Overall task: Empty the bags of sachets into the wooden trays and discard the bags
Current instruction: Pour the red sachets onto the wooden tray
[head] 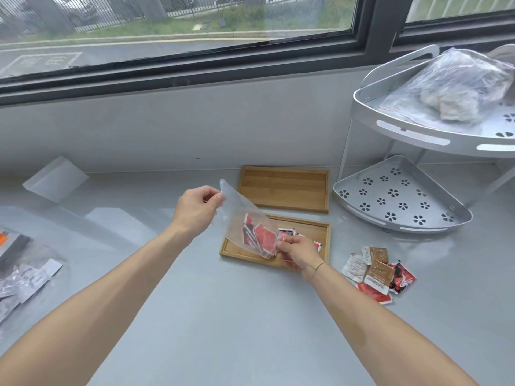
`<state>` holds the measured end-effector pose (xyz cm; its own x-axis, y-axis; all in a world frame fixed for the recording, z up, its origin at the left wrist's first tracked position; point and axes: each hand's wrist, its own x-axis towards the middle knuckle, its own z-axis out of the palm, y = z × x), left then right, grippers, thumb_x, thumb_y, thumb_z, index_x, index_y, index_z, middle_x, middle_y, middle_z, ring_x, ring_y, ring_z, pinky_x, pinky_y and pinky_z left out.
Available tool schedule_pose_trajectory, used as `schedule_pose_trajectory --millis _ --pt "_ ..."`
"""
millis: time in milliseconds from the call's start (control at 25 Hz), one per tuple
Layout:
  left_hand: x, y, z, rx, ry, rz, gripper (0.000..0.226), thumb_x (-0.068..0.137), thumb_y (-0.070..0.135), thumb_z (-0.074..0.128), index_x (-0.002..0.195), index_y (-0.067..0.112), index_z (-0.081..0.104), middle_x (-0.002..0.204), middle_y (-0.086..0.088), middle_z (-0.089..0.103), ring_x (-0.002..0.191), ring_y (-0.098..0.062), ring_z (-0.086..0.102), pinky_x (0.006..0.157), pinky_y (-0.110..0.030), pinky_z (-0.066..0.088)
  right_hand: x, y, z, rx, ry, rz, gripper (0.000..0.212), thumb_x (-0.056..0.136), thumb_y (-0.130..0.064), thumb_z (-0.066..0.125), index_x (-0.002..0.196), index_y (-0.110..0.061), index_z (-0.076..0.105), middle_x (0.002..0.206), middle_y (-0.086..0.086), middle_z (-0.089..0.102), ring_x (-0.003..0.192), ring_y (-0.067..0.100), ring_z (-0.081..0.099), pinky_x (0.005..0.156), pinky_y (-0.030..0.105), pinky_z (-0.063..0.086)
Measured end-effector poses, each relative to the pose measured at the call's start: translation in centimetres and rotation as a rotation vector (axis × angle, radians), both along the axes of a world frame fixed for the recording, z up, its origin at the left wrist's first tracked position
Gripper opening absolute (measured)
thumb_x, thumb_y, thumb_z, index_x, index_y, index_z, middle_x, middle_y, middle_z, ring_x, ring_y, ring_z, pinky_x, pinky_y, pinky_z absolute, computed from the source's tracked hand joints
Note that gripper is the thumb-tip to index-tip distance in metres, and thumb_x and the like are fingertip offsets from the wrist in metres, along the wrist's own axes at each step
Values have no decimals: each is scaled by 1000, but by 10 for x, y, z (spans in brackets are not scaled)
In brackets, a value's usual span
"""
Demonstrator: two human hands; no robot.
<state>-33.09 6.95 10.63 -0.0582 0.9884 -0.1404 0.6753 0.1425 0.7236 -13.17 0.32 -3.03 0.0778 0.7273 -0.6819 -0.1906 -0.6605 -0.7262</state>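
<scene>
Two hands (195, 210), bag (245, 218) slanting down-right

- Clear plastic bag (245, 218): tilted over near wooden tray (320, 232), pinched at both ends, red sachets (259, 236) inside.
- Near tray holds a few red sachets.
- Far wooden tray (282, 188): just behind the near one.

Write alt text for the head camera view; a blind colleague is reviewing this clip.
Two bare hands tip a clear plastic bag of red sachets over the nearer wooden tray: the left hand pinches its upper corner, the right hand grips its lower end. The farther wooden tray is empty, and loose sachets lie on the grey counter.
</scene>
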Motion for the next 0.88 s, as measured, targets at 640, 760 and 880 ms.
schedule_pose_trajectory --millis 640,760,880 --pt "-16 -2 48 147 151 -8 18 94 24 61 92 12 73 70 5 59 59 -8 49 56 -22 38 -44 11 11 57 187 -22 13 92 -14 65 80 -18 63 71 -1 65 42 2 53 44 18 40" --pt "-19 -4 51 167 154 -2 17 94 25 61 92 13 73 73 3 62 61 -8 50 57 -22 39 -42 9 16 69 217 -20 13 91 -16 67 79 -20 63 72 -2 65 51 5 56 50 21 41" --pt "-18 -11 48 172 128 -12 17 94 26 61 91 14 73 75 3 63 65 -13 53 59 -23 40 -24 -1 19 103 240 -48 10 89 -16 67 81 -21 65 80 0 66 68 11 56 56 24 40"
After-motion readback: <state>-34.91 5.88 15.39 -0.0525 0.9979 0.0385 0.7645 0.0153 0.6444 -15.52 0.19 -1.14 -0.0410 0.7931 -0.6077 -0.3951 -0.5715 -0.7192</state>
